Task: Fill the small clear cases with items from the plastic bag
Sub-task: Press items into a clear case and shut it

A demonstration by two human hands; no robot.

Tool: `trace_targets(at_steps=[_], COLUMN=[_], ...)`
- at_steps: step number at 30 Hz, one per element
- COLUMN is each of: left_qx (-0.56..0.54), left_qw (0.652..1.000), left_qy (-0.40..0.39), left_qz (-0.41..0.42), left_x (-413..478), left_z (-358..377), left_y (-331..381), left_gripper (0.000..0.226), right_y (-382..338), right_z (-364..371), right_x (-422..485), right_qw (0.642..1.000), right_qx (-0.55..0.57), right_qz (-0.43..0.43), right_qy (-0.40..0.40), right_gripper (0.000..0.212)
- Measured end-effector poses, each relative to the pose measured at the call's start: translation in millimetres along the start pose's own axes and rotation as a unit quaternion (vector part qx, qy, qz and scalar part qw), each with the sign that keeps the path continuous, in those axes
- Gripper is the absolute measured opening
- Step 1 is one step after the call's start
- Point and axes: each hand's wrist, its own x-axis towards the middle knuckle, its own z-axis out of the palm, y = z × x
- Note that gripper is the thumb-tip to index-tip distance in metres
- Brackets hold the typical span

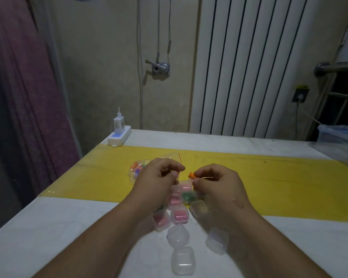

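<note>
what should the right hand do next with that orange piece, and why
Probably lower the orange piece, pinched in the right hand, into an empty clear case just below it. Several cases already hold pink items, while the left hand grips the plastic bag.

I'm in a home room, not a shop or lab. White radiator [249,67] on the wall behind my table [68,227]; left of the radiator a pull-cord crank [159,67], farther left a purple curtain [22,97], power strip [119,135] below.
</note>
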Motion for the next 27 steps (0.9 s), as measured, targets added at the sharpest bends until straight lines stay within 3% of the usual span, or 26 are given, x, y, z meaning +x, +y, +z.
trace_targets(at_steps=[8, 27], left_qx=[0.003, 0.047], left_qw=[1.0, 0.998], left_qy=[0.003, 0.04], left_qz=[-0.002, 0.026], left_x=[-2.6, -0.7], left_z=[3.6, 6.1], left_y=[0.6, -0.9], left_gripper=[0.014, 0.015], right_y=[-1.3, 3.3], right_z=[-1.8, 6.0], right_x=[0.3, 0.5], right_qw=[0.999, 0.998], right_qx=[-0.004, 0.031], right_qz=[-0.045, -0.014], right_qy=[0.02, -0.053], right_gripper=[0.017, 0.013])
